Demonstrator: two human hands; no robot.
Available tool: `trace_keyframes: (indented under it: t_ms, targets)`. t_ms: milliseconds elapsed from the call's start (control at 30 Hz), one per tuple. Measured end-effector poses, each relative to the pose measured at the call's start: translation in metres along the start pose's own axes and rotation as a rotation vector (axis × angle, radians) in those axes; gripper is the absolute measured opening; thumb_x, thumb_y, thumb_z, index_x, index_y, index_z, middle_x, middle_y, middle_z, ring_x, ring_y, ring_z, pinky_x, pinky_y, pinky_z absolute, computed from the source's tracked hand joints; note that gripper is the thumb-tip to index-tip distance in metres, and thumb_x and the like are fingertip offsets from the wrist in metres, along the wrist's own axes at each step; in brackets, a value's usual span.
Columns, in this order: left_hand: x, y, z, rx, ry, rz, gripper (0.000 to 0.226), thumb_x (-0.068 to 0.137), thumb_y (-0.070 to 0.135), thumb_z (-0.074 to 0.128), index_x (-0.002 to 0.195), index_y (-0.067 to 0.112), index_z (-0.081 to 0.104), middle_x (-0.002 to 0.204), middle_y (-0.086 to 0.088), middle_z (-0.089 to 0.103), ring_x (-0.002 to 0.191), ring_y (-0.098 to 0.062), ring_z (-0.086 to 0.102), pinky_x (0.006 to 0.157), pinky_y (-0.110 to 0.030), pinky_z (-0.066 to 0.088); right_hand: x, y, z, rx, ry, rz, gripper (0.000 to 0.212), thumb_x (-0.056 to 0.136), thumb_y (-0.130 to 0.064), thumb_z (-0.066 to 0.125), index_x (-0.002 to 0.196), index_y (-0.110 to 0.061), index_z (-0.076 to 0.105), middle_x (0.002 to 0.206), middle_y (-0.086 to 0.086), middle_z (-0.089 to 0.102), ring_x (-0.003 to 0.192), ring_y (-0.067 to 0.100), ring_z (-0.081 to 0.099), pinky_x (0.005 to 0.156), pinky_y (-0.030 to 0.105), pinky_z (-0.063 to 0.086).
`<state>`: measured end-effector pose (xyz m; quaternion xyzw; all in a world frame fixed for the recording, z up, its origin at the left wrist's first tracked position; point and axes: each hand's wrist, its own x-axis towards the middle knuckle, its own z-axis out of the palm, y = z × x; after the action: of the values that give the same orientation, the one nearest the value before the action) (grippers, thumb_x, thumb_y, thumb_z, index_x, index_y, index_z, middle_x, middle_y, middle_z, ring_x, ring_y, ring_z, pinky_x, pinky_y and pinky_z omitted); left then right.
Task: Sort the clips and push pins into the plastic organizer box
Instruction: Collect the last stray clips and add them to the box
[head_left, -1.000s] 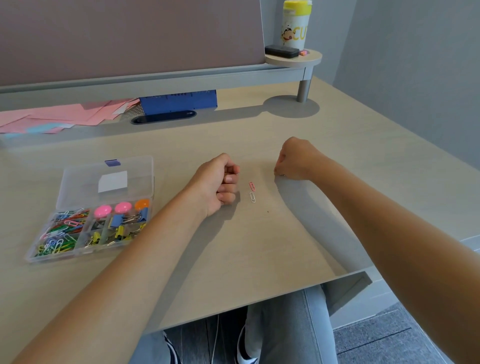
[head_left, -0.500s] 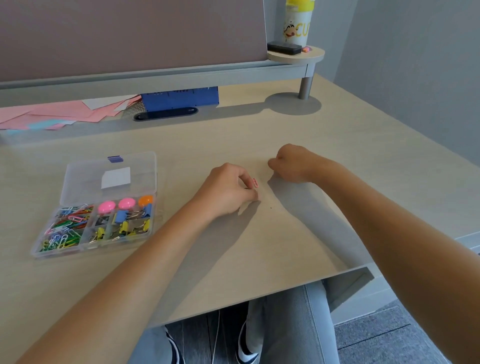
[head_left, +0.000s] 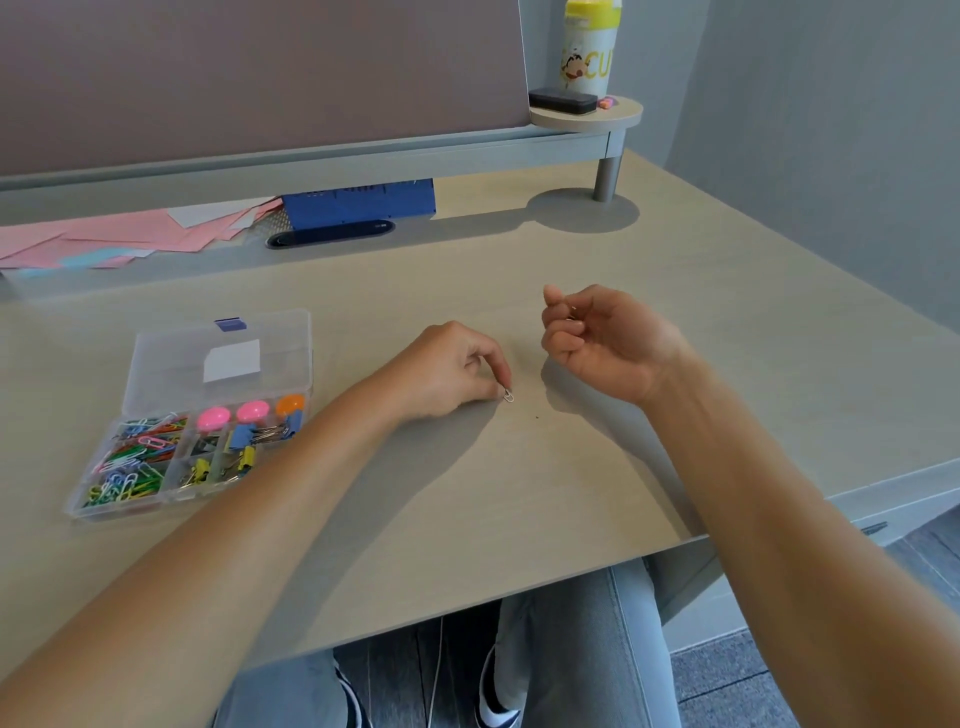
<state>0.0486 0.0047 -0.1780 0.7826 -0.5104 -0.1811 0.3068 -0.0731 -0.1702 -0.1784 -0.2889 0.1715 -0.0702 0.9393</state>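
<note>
Two hands are over the middle of the table (head_left: 571, 519). The left hand (head_left: 447, 371) rests on the surface with its fingers (head_left: 500, 375) pinched on one small silver paper clip (head_left: 508, 397) that touches the tabletop. The right hand (head_left: 605, 340) is lifted just beside it, palm turned up, fingers loosely curled; something tiny glints inside them, too small to tell what it is. One clear plastic organizer box (head_left: 171, 499) lies near the table's left edge, lid (head_left: 223, 358) folded back. One compartment holds a heap of coloured paper clips (head_left: 135, 462), too many to count. Three round push pins (head_left: 252, 413), two pink and one orange, sit along the rear row, with blue and yellow binder clips (head_left: 241, 452) in front of them. One loose stack of pink papers (head_left: 130, 236) lies at the back left.
</note>
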Motion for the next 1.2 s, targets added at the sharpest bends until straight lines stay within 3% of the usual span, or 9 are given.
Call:
trace_keyframes:
  t_ms: [200,333,467,567,800,933,1033,1100,1200]
  targets:
    - [0.007,0.005,-0.008,0.077,-0.110,-0.084,0.009,0.085,0.017,0.077,0.080,0.014,0.070,0.039,0.020,0.049,0.038,0.000,0.041,0.050,-0.019,0.034,0.002,0.003,0.008,-0.087,0.143,-0.089,0.018,0.096,-0.014,0.048,0.094,-0.004,0.062,0.077,0.005,0.053,0.059,0.011,0.045,0.052,0.019,0.039]
    - [0.007,0.006,-0.012,0.185,-0.201,-0.141,0.012,0.084,0.024,0.073,0.074,0.018,0.069,0.048,0.015,0.055,0.046,0.000,0.047,0.047,-0.020,0.034,0.001,0.012,0.015,-0.759,0.419,-0.239,0.021,0.088,-0.014,0.070,0.100,0.003,0.072,0.070,0.003,0.053,0.046,0.009,0.041,0.044,0.022,0.032]
    - [0.001,0.004,-0.010,0.283,-0.157,-0.168,0.027,0.086,0.035,0.062,0.081,0.008,0.067,0.072,0.001,0.061,0.067,-0.020,0.056,0.060,-0.030,0.041,-0.001,0.029,0.023,-1.456,0.588,-0.324,0.017,0.081,-0.027,0.080,0.079,-0.010,0.078,0.059,0.001,0.065,0.047,0.009,0.058,0.048,0.020,0.042]
    - [-0.009,-0.003,-0.012,-0.056,-0.050,-0.284,0.025,0.090,0.031,0.044,0.070,0.016,0.044,0.061,0.000,0.043,0.049,-0.020,0.037,0.048,-0.026,0.029,0.001,0.043,0.030,-1.667,0.608,-0.386,0.016,0.076,-0.032,0.083,0.073,-0.017,0.078,0.060,-0.005,0.065,0.056,0.006,0.057,0.048,0.020,0.038]
    - [-0.034,-0.027,-0.025,-1.023,0.096,-0.486,0.020,0.081,0.021,0.038,0.063,0.024,0.029,0.061,0.003,0.017,0.051,-0.015,0.006,0.044,-0.019,0.005,0.016,0.051,0.047,-1.837,0.656,-0.282,0.009,0.074,-0.013,0.076,0.078,-0.005,0.074,0.076,0.011,0.073,0.074,0.026,0.069,0.063,0.031,0.059]
    - [-0.050,-0.034,-0.028,-1.546,0.029,-0.408,0.012,0.076,0.016,0.035,0.064,0.017,0.036,0.052,0.004,0.022,0.036,-0.009,0.015,0.032,-0.014,0.012,0.016,0.050,0.065,-1.932,0.603,-0.094,0.025,0.084,-0.022,0.069,0.068,-0.008,0.055,0.070,0.008,0.059,0.063,0.022,0.055,0.050,0.026,0.040]
    - [-0.059,-0.032,-0.032,-1.650,0.044,-0.389,0.011,0.076,0.016,0.038,0.066,0.015,0.041,0.052,0.004,0.023,0.035,-0.009,0.018,0.031,-0.016,0.012,0.015,0.057,0.072,-1.958,0.569,-0.071,0.031,0.091,-0.026,0.060,0.067,-0.008,0.052,0.066,0.006,0.054,0.062,0.023,0.052,0.051,0.027,0.036]
    - [-0.065,-0.031,-0.039,-1.641,0.103,-0.410,0.020,0.084,0.017,0.037,0.064,0.016,0.039,0.053,0.005,0.023,0.035,-0.009,0.017,0.031,-0.017,0.011,0.013,0.063,0.077,-1.733,0.544,-0.118,0.029,0.089,-0.024,0.058,0.066,-0.006,0.054,0.059,0.005,0.058,0.054,0.021,0.050,0.054,0.027,0.036]
    - [-0.079,-0.034,-0.058,-1.622,0.276,-0.441,0.029,0.090,0.018,0.040,0.061,0.019,0.036,0.055,0.005,0.024,0.039,-0.009,0.016,0.032,-0.020,0.012,0.010,0.075,0.084,-1.027,0.367,-0.115,0.016,0.088,-0.014,0.058,0.073,-0.009,0.054,0.073,0.008,0.057,0.048,0.014,0.037,0.053,0.026,0.030]
